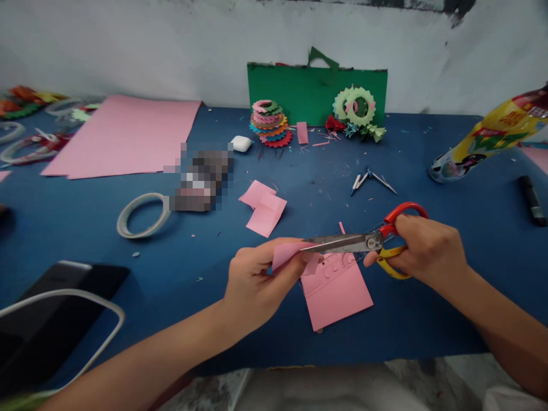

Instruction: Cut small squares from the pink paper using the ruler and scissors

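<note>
My left hand pinches a small folded piece of pink paper above the blue table. My right hand grips scissors with a red and a yellow handle. The steel blades point left and meet the pink piece. Below the hands a larger pink sheet with curved cut-outs along its top edge lies flat on the table.
Pink scraps, a tape roll, a compass, a white case, stacked paper rosettes, green card, large pink sheets, a tilted bottle, a black marker, a black device with white cable.
</note>
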`<state>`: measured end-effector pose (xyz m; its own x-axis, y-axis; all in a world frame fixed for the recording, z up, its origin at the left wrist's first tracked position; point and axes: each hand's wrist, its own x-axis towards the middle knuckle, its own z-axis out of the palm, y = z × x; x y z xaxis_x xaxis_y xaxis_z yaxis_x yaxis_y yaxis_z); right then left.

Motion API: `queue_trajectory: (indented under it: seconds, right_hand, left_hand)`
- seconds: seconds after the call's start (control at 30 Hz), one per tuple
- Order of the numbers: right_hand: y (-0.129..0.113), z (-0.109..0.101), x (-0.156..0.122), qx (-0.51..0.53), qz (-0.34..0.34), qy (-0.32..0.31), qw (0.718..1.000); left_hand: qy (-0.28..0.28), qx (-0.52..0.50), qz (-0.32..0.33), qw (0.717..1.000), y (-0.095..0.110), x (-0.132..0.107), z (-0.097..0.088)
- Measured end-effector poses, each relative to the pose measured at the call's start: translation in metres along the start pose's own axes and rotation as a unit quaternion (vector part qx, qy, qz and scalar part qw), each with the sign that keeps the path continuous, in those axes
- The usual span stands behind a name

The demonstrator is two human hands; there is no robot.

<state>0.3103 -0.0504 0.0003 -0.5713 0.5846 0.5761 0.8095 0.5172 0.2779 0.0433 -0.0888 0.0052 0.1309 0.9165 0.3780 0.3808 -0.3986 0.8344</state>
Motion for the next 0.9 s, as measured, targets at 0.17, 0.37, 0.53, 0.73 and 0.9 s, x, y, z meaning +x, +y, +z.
queue_trajectory:
  seconds: [0.17, 0.37, 0.53, 0.73, 0.9]
  right_hand:
    - [-0.0008, -0.0003, -0.0018, -0.003, 0.005, -0.006, 1.000]
    - [0.0017, -0.0001, -0.0016, -0.017, 0.006, 0.011, 1.000]
    - [0.0015, -0.0011, -0.0001, -0.012, 0.010, 0.002, 1.000]
    - [0.0017, 0.0009, -0.0024, -0.002, 0.018, -0.012, 1.000]
    - [0.0013, 0.0012, -0.0024, 0.010, 0.010, -0.004, 1.000]
  left_hand:
    - [0.001, 0.008, 0.027, 1.000, -0.0006, -0.0001, -0.0001]
    - [0.008, 0.000, 0.027, 1.000, -0.0011, -0.0008, 0.0020]
    - [0.000, -0.018, 0.031, 0.999, -0.0008, -0.0016, 0.0013]
    - [0.001, -0.025, 0.019, 1.000, 0.0008, -0.0016, 0.0016]
    - [-0.005, -0.026, 0.027, 0.999, 0.0028, -0.0001, 0.0017]
